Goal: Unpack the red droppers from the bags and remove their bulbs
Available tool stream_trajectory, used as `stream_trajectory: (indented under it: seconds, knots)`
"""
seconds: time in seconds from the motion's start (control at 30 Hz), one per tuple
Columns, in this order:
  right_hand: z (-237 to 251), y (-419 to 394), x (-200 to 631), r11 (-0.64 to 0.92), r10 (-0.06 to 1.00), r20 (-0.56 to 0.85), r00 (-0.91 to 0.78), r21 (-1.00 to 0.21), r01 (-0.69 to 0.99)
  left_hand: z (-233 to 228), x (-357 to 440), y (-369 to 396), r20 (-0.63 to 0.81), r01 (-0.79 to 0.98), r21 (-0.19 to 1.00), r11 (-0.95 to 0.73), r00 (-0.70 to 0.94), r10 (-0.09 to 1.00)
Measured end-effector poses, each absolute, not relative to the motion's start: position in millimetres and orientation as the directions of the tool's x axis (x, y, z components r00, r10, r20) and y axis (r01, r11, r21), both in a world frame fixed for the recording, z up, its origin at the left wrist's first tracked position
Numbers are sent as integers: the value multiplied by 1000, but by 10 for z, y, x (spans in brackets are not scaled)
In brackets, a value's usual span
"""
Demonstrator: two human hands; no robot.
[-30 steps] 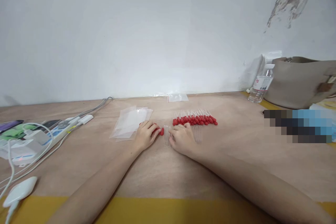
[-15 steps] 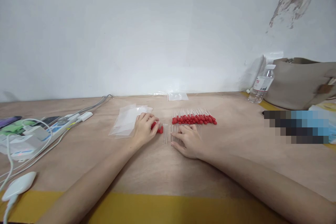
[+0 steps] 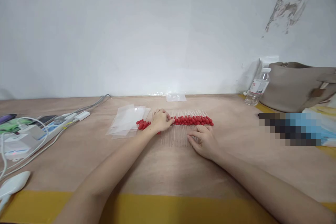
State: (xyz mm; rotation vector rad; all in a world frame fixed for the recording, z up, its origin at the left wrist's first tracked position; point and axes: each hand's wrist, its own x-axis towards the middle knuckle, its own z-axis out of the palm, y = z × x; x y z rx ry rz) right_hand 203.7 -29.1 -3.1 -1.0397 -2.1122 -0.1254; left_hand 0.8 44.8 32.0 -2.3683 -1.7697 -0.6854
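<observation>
Slim clear droppers with red bulbs lie in two facing rows on the table. The far row's tubes [image 3: 181,113] point to the wall, the near row's tubes [image 3: 173,136] point toward me, and the red bulbs [image 3: 195,120] meet in the middle. My left hand [image 3: 160,120] is over the left end of the rows, its fingers bent down and closed at a red bulb. Several loose red bulbs [image 3: 143,125] show to its left. My right hand [image 3: 204,141] rests at the right end of the near tubes, thumb and fingers slightly apart, tips touching or close to them.
Clear plastic bags [image 3: 123,120] lie left of the rows, with another bag [image 3: 176,97] by the wall. A power strip [image 3: 56,126] with cables is at far left. A water bottle [image 3: 258,87] and a grey-beige handbag [image 3: 294,85] stand at right.
My left hand has moved right from the loose bulbs to the left end of the rows. My right hand has slid right, uncovering more clear tubes.
</observation>
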Motion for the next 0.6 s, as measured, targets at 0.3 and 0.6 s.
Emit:
stream_trajectory:
  seconds: [0.3,0.6]
  knots:
    - [-45,-286,2002,673,499,800,-334,-116,730,303,-288,-146,612,844,200,-498,290,736]
    - [-56,-312,1943,729,523,670,-528,-30,684,60,-306,-323,634,681,106,-725,515,576]
